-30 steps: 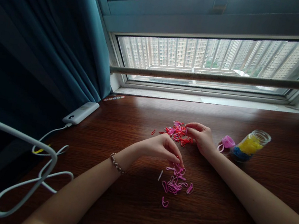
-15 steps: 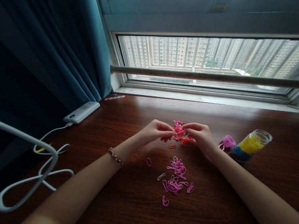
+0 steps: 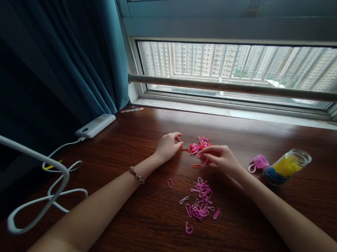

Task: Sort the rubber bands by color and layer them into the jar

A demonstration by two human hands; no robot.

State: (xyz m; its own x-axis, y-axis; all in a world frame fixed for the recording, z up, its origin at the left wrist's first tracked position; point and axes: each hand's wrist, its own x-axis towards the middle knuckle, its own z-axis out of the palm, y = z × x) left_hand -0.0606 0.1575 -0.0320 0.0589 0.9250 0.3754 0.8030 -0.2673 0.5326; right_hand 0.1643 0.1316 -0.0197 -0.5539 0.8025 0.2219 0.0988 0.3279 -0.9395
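Observation:
A mixed pile of red and pink rubber bands [image 3: 200, 145] lies on the dark wooden tabletop. At its left edge is my left hand [image 3: 168, 147], fingers curled, with a red rubber band [image 3: 185, 149] at the fingertips. My right hand [image 3: 222, 158] reaches over the pile's right side, thumb and forefinger closed together low over the bands; what they pinch is hidden. Closer to me is a heap of pink rubber bands [image 3: 201, 209], with a few loose ones around it. One orange-red band [image 3: 196, 166] lies alone between the two groups.
To the right, a clear jar [image 3: 288, 166] holds yellow and blue pieces, beside a pink lid with a loop [image 3: 260, 161]. A white power bank [image 3: 95, 125] with a looping white cable [image 3: 55, 193] sits at the left, by the blue curtain [image 3: 104, 45]. A window is behind.
My left hand has drawn away leftward from the pile, with a red band at its fingertips. My right hand has shifted slightly left and lower over the bands. The view has moved slightly.

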